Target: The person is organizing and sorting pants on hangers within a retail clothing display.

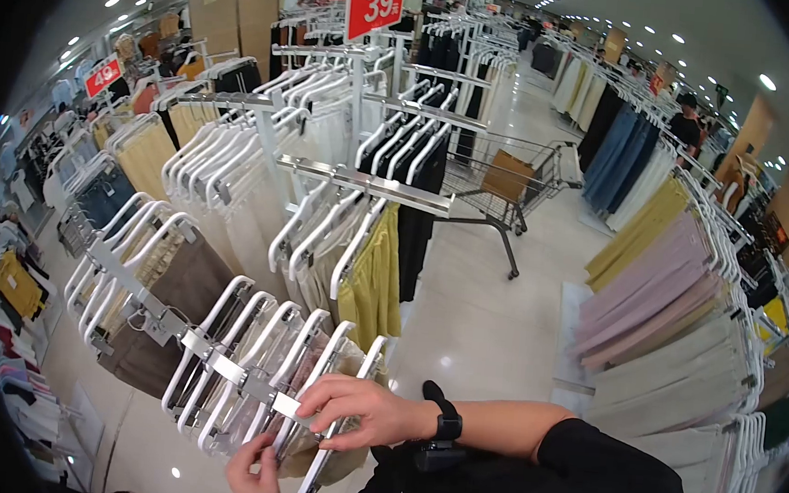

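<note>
My right hand, with a black band and device on its wrist, lies over the front end of a metal rack bar, its fingers curled down around the end. My left hand is lower down, its thumb and fingers closed at the side of a white hanger; the exact grip is partly hidden. Several white hangers with sheer pale and pinkish garments hang along this bar. A tan garment hangs just below my right hand.
Behind stand more racks with brown trousers and yellow-green trousers. A shopping cart with a cardboard box stands in the aisle. Along the right runs a row of skirts and trousers. A red price sign rises above the racks.
</note>
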A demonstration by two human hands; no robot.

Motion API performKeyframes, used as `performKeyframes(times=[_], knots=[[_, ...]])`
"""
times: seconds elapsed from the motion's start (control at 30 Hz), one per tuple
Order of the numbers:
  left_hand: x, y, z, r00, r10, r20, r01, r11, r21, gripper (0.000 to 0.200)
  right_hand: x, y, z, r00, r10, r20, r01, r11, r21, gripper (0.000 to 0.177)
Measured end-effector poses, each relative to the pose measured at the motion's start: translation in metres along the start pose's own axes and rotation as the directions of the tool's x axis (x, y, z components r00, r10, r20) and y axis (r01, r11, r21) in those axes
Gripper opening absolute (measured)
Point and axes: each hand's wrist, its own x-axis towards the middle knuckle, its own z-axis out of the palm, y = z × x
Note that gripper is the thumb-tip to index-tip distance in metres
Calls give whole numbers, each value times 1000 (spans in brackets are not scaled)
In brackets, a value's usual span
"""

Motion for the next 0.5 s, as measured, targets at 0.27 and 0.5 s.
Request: performKeyframes(times=[0.27, 0.5], knots=[[1, -90, -32, 796, 74, -601, -114, 993, -30, 23, 2, -3, -3, 999, 32, 34, -33, 999, 26, 23], [-38, -259, -1, 609, -249, -753, 188, 968, -168, 29, -29, -23, -44, 989, 26, 146, 18, 956, -292, 60]])
